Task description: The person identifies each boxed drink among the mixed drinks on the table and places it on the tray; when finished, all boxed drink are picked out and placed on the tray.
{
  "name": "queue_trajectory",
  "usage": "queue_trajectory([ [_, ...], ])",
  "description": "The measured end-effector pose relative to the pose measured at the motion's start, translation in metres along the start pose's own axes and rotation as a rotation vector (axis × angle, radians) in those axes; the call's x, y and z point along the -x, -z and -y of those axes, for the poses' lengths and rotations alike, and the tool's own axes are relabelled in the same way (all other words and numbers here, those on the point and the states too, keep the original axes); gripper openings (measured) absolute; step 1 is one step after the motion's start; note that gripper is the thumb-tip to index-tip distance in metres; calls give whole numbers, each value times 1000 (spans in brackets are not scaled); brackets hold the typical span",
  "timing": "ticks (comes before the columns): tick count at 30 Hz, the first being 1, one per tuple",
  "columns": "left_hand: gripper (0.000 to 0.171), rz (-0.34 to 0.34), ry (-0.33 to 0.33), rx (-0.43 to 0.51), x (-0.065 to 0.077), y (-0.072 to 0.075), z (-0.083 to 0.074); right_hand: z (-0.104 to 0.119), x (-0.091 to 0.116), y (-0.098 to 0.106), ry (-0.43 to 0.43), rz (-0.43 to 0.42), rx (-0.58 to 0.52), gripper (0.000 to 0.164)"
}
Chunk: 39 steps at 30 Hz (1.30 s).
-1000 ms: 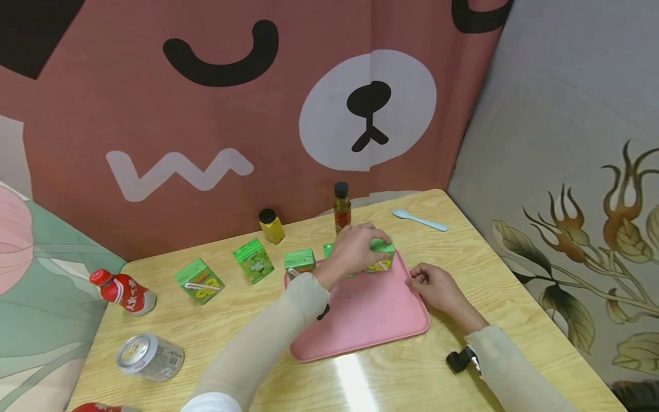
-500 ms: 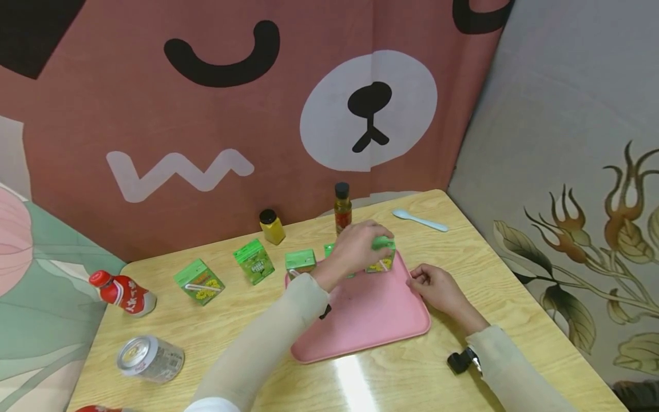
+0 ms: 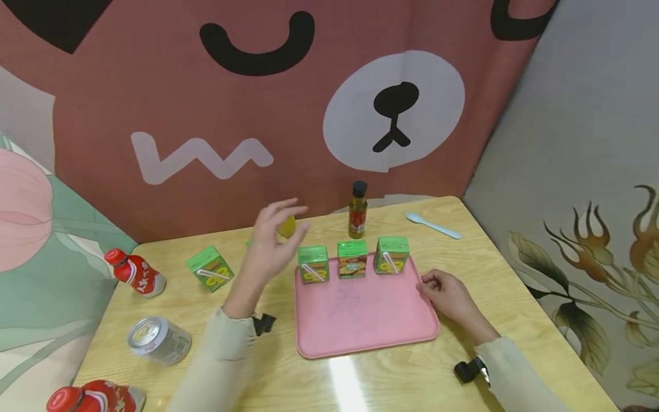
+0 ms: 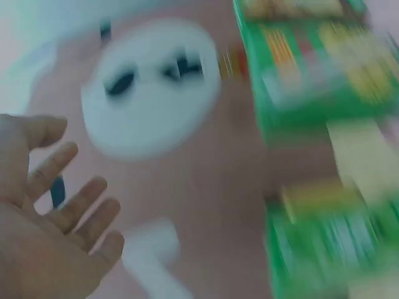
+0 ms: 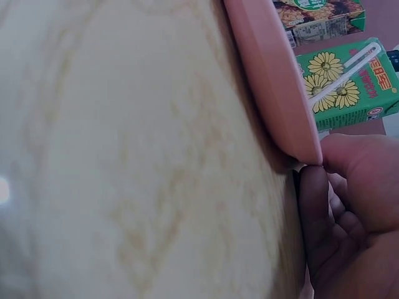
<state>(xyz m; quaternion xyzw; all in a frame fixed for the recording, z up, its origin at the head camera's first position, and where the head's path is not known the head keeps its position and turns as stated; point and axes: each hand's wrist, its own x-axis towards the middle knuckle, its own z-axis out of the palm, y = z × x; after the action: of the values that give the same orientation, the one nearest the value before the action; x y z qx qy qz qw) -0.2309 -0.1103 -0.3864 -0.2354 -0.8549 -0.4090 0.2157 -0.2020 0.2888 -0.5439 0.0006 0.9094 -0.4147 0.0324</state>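
My right hand [image 3: 447,294] pinches the right rim of a pink tray [image 3: 360,326]; the right wrist view shows thumb and finger [image 5: 318,199] at the tray's corner edge [image 5: 274,87]. Along the tray's far side stand three green boxes: a drink carton with a straw [image 3: 314,266] at left, a box with a food picture [image 3: 352,262] in the middle, another drink carton [image 3: 391,256] at right. Left of the tray my left hand [image 3: 268,249] is raised with fingers spread, holding nothing. It mostly hides a yellow jar [image 3: 287,228] and another green box behind it.
Farther left are a drink carton [image 3: 211,269], a red-capped bottle [image 3: 136,273], a silver can [image 3: 159,340] and a second red bottle [image 3: 98,396]. Behind the tray stand a black-capped sauce bottle [image 3: 357,210] and, to its right, a light blue spoon [image 3: 433,225].
My left hand has let go of the drink carton at the tray's right back corner and moved left off the tray. The right hand keeps its hold. The head view has shifted slightly.
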Motion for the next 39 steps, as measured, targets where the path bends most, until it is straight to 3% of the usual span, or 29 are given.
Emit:
queue_trajectory([
  [3,30,-148,143,-47,25,34,36,0,0,0,1,-1,10,22],
  [6,33,-228,287,-98,53,53,63,0,1,0,-2,-1,16,23],
  [9,43,-269,431,-132,79,60,82,0,-1,-2,15,1,13,22],
  [11,51,-289,505,-135,88,59,92,0,-2,0,31,-8,10,22],
  [15,60,-279,611,-91,96,57,106,-1,-3,0,48,-26,1,21],
  [18,54,-254,650,-110,103,55,114,-1,-1,-2,33,-22,7,21],
  [23,42,-208,660,-146,122,54,110,-2,3,-3,11,-19,9,20],
  [29,37,-136,616,-69,148,57,81,-1,2,-5,23,-29,17,21],
  [34,36,-99,494,-84,165,53,65,0,2,-4,27,-21,28,20],
  [39,39,-86,405,-132,169,45,68,0,3,-4,21,-23,42,19],
])
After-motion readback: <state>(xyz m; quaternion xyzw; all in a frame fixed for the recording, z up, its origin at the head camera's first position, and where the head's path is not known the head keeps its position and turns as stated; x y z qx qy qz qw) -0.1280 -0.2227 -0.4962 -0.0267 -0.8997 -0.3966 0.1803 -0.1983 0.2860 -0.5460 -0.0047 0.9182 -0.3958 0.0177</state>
